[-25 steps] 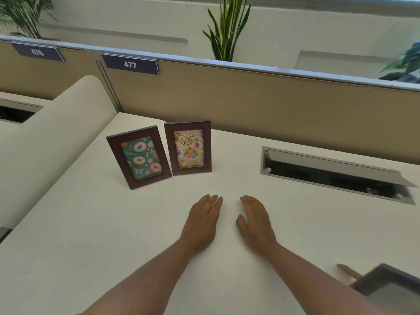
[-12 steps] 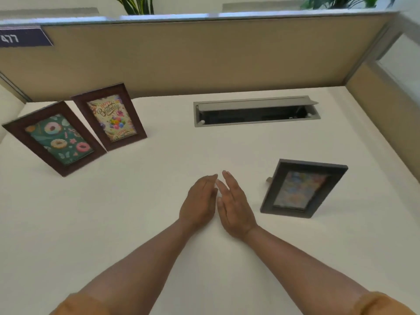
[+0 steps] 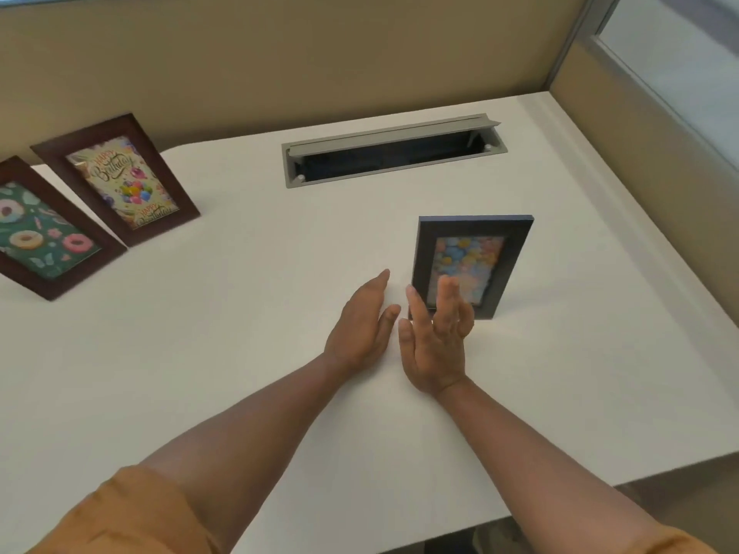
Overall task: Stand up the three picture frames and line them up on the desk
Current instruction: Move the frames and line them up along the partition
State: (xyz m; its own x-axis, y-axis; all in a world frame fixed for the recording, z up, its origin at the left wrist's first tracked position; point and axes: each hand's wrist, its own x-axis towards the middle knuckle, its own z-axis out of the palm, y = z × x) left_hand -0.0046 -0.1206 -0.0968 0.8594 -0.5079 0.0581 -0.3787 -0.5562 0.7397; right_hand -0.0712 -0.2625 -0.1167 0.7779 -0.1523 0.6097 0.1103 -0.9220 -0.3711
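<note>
While brown frames point(image 3: 120, 181) stand together far left on desk point(image 3: 240, 353), we note dark frame point(image 3: 472, 265) upright, long axis vertical, ahead-right of our hands. Right hand point(image 3: 434, 337) nearer, flat, empty, fingers overlapping its lower corner; left hand point(image 3: 362, 325) open, empty, just beside.

The desk point(image 3: 240, 353) has a smooth, matt, off-white top. Two frames point(image 3: 116, 177) look like dark brown wood with a slight shine; the third frame point(image 3: 472, 265) is dark grey and matt. The cable slot point(image 3: 394, 151) looks like grey brushed metal. The partition point(image 3: 280, 74) looks like beige cloth.
</note>
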